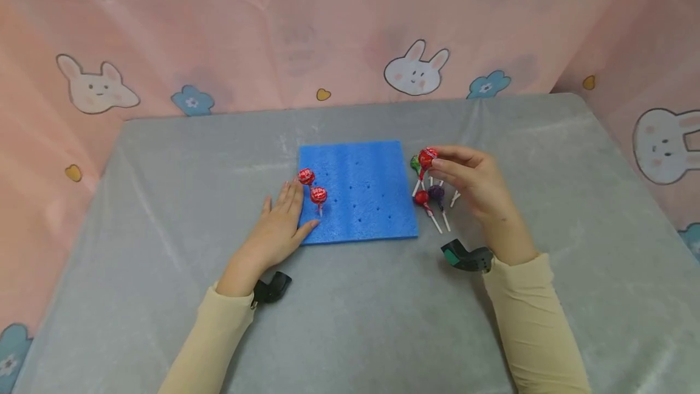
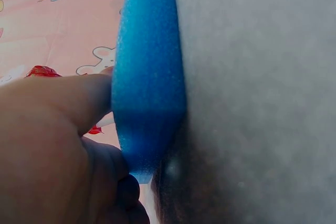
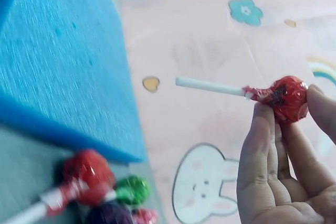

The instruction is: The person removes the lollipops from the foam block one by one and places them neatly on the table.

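A blue foam board dotted with small holes lies on the table, and two red-wrapped lollipops stand in its left part. My left hand rests at the board's left edge, fingers stretched along the side and thumb on the near left corner. In the left wrist view the board's thick blue side shows beside the thumb. Right of the board my right hand pinches another red lollipop by its wrapped head. Its white stick points toward the board in the right wrist view.
Just right of the board lie loose lollipops: a red one, a purple one and a green one, with more sticks partly hidden behind the right hand. Grey cloth covers the table. A pink printed curtain hangs behind.
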{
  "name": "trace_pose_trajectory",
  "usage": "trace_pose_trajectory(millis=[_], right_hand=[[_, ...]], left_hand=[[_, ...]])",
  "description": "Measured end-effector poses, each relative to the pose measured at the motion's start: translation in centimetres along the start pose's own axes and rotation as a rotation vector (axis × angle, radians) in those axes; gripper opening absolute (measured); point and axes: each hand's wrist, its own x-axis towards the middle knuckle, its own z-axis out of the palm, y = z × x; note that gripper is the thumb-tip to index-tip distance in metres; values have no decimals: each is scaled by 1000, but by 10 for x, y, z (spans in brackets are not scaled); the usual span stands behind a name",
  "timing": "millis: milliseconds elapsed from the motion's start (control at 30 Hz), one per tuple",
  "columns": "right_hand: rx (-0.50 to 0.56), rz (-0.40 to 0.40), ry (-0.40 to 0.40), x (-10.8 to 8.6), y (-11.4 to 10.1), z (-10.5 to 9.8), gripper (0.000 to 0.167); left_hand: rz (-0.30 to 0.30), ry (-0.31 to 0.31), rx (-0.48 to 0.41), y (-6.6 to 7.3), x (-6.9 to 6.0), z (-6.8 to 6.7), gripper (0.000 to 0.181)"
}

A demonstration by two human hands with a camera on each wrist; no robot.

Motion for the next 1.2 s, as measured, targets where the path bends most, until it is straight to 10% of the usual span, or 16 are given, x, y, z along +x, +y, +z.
trace_pose_trajectory(millis=[533,1200], right_hand=[[-557,214,-119,-2,-3,-68,21],[-670,426,-53,-1,5,-70,37]], left_hand=[[19,17,-10,0,1,0,75],[7,8,-2,1,0,2,76]])
